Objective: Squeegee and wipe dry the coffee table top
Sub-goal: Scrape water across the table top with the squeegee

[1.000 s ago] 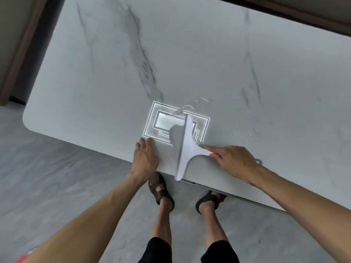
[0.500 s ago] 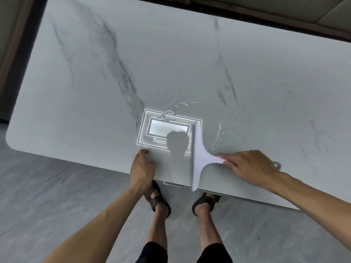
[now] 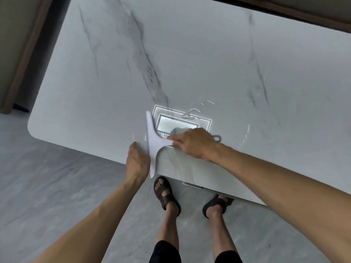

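White T-shaped squeegee, right hand, glossy marble table top

White squeegee, pale grey marble coffee table top streaked with dark grey veins, dark brown sandals, black trousers, mottled grey floor.

The right hand hides most of the squeegee handle, so only the ring at its end shows past the wrist. The blade's near end crosses in front of the thumb side of the left hand at the near edge of the table. The table's far left corner and right end are cut off, both forearms leave the picture, and the water streaks are too faint to trace.
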Motion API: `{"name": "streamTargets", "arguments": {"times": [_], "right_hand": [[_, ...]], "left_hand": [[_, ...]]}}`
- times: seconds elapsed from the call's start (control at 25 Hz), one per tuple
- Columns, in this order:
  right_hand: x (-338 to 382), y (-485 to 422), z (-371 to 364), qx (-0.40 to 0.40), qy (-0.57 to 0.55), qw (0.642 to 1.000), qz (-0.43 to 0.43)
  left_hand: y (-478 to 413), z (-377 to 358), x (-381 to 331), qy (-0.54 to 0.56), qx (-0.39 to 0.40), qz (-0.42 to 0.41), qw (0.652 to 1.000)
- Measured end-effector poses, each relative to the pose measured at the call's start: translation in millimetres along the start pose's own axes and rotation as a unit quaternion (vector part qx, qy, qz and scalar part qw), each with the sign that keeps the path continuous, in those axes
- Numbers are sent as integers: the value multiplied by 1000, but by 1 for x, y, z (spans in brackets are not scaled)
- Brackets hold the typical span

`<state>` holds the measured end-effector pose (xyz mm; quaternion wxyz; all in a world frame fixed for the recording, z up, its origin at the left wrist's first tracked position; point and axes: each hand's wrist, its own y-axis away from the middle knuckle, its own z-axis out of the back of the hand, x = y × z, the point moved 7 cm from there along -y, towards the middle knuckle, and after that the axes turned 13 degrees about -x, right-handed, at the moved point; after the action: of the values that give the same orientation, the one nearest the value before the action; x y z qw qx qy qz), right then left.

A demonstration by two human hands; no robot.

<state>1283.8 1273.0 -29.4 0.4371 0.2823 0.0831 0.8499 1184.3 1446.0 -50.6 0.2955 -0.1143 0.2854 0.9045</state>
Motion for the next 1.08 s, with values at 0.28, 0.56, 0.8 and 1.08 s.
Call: {"name": "streamTargets", "arguments": {"times": [0.28, 0.56, 0.8, 1.08], "right_hand": [[-179, 108, 63, -112, 28, 958, -262], [-194, 184, 86, -112, 28, 935, -335], [-18, 67, 19, -5, 0, 996, -94], [114, -43, -45, 59, -17, 996, 72]], "left_hand": [[12, -35, -50, -51, 137, -112, 983], [12, -13, -45, -30, 114, -104, 988], [-18, 53, 15, 44, -12, 13, 999], [-40, 72, 46, 37, -46, 57, 997]]}}
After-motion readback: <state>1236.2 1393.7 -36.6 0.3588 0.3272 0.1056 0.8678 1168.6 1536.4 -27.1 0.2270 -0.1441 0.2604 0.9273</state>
